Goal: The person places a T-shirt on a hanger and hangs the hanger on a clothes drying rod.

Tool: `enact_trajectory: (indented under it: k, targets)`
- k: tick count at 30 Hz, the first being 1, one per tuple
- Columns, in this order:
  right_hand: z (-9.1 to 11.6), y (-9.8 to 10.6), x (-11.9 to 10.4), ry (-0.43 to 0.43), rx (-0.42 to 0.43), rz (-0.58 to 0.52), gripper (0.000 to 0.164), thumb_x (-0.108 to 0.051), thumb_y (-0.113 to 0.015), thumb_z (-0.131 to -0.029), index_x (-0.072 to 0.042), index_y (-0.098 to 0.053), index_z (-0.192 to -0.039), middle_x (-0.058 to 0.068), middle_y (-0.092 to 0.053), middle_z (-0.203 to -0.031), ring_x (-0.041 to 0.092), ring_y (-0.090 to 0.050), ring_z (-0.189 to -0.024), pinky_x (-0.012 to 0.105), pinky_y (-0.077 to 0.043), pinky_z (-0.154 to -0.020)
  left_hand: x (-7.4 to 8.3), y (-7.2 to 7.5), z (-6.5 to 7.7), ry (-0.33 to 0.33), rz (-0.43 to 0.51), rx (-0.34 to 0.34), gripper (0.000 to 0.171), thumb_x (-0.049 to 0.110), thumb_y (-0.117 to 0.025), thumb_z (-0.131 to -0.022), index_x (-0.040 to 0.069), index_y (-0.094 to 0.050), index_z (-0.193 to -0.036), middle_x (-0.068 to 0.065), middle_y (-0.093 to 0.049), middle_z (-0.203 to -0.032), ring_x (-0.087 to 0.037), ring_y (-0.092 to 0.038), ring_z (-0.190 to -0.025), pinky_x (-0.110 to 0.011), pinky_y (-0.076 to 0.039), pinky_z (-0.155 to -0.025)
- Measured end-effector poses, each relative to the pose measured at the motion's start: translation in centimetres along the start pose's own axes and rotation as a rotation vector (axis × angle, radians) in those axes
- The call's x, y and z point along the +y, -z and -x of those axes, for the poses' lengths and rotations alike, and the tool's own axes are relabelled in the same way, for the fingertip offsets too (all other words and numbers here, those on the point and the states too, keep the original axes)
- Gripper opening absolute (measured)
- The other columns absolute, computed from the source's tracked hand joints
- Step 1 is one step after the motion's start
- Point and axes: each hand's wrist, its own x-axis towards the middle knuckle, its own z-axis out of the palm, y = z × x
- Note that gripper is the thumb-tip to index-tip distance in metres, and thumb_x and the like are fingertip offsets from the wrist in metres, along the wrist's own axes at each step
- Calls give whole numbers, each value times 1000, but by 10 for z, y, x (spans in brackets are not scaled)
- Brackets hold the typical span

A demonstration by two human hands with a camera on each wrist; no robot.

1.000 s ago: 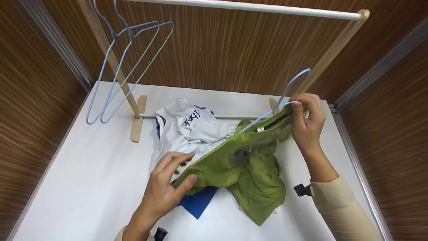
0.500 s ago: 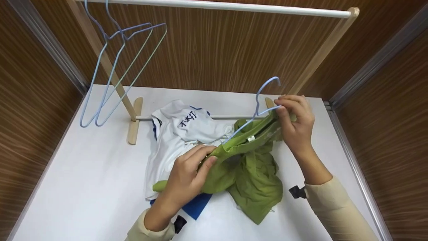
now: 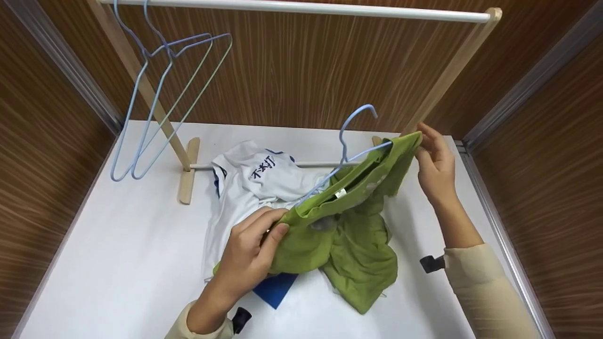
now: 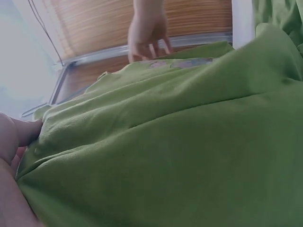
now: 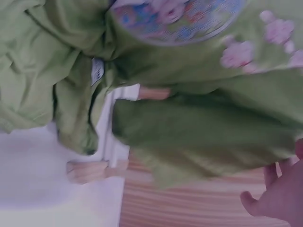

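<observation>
A green shirt with pink flower prints hangs slanted above the table, its lower part bunched on the tabletop. Inside its neck opening sits a light-blue wire hanger, hook upward. My left hand pinches the shirt at the left shoulder, thumb in front, and the hanger's left end is hidden there under cloth. At the right shoulder, my right hand is beside the cloth with its fingers loosely extended; the right wrist view shows them spread near the sleeve edge, gripping nothing.
Under the green shirt lies a white shirt with dark lettering, and a blue cloth corner shows below. Two wire hangers hang at the left from the rack's white rail. Wood-grain walls enclose the white table.
My left hand has come to the left shoulder and pinched the cloth. My right hand has let go of the hanger and moved outward; the right shoulder now covers the hanger's end.
</observation>
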Motion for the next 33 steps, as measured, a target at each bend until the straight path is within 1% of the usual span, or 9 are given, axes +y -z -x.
enact_trajectory:
  k: [4,8,17,20,23,26,29,31,33]
  targets:
    - [1,4,12,9,29,135,23,-7,-50,-93,2,-60,-112,10,-63,-104,15,-56,-105,31,-40,-94,4,4,1,-10,-11,2,22,3,-56,-89,11,-62,-110,6,-60,-98,-8,-57,-83,-21,-46,-72]
    - [1,5,16,19,90,157,18,-8,-52,-93,4,-62,-102,6,-64,-95,11,-57,-99,32,-40,-93,7,8,2,-17,-22,1,22,3,-57,-89,12,-62,-109,6,-60,-96,-7,-57,-81,-20,-45,-71]
    - [-2,8,10,-27,147,205,22,-15,-49,-95,0,-62,-105,8,-62,-100,14,-56,-91,24,-42,-78,11,9,3,-18,-17,-3,22,1,-58,-88,12,-63,-107,6,-60,-97,-7,-57,-81,-20,-46,-71]
    - [-2,4,1,-30,197,240,21,-7,-49,-93,-4,-62,-109,8,-62,-105,13,-55,-99,26,-38,-86,11,8,3,-21,-15,-6,22,1,-58,-88,11,-63,-107,5,-60,-97,-8,-57,-82,-20,-46,-71]
    - [1,-3,-11,70,253,241,32,2,-48,-85,-7,-63,-112,9,-61,-110,13,-51,-108,30,-34,-92,11,8,4,-22,-20,-4,22,1,-58,-88,10,-63,-107,5,-60,-97,-7,-57,-81,-20,-46,-71]
    - [5,-12,-25,295,250,202,35,0,-50,-80,-2,-62,-113,14,-60,-111,22,-50,-110,35,-33,-95,10,8,4,-25,-30,2,21,1,-58,-88,10,-63,-106,5,-60,-95,-7,-57,-80,-19,-45,-70]
    - [5,-22,-40,487,152,133,33,-10,-54,-80,5,-62,-109,20,-61,-108,34,-51,-108,42,-34,-97,10,8,4,-28,-36,3,21,2,-58,-88,10,-63,-106,5,-60,-95,-7,-56,-80,-19,-45,-70]
    - [6,-28,-48,544,89,111,32,-14,-52,-81,6,-64,-103,20,-63,-104,40,-52,-105,46,-33,-97,10,8,3,-28,-40,2,20,2,-58,-88,10,-63,-107,5,-60,-96,-7,-57,-81,-19,-45,-71]
    - [6,-32,-54,562,53,110,28,-11,-49,-81,7,-65,-96,20,-64,-97,42,-54,-100,48,-34,-96,10,7,3,-25,-39,0,21,3,-58,-88,10,-63,-107,6,-60,-97,-7,-57,-82,-20,-46,-71]
